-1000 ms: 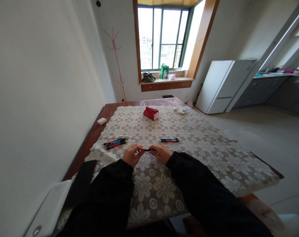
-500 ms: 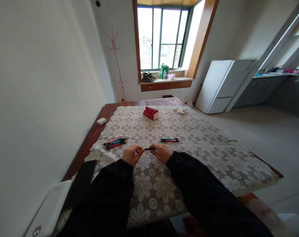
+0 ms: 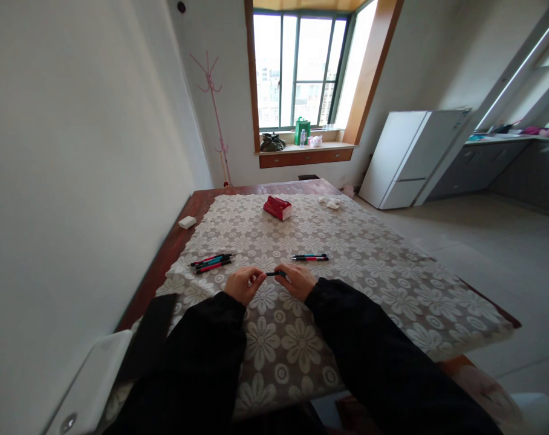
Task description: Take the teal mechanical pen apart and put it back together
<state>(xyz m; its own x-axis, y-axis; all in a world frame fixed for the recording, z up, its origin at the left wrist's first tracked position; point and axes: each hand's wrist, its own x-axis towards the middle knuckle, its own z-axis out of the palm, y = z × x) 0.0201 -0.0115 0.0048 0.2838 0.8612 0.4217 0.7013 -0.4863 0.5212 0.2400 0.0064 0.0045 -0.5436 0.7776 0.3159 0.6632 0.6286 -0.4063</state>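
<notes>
Between my two hands, just above the flowered tablecloth (image 3: pixel 302 341), is a dark pen (image 3: pixel 273 273). My left hand (image 3: pixel 245 285) pinches its left end with thumb and forefinger. The other end sits in the closed fingers of my right hand (image 3: pixel 296 280), which hide part of it. Several pens (image 3: pixel 212 263) in red, blue and black lie in a loose bunch beyond my left hand. A smaller group of pens (image 3: pixel 309 257), side by side, rests just beyond my right hand.
A red tissue pack (image 3: pixel 277 208) lies farther back on the cloth, with crumpled white tissue (image 3: pixel 331 204) to its right. A white box (image 3: pixel 187 222) sits by the left edge. Near my left forearm are a black flat object (image 3: pixel 148 335) and a white device (image 3: pixel 90 383).
</notes>
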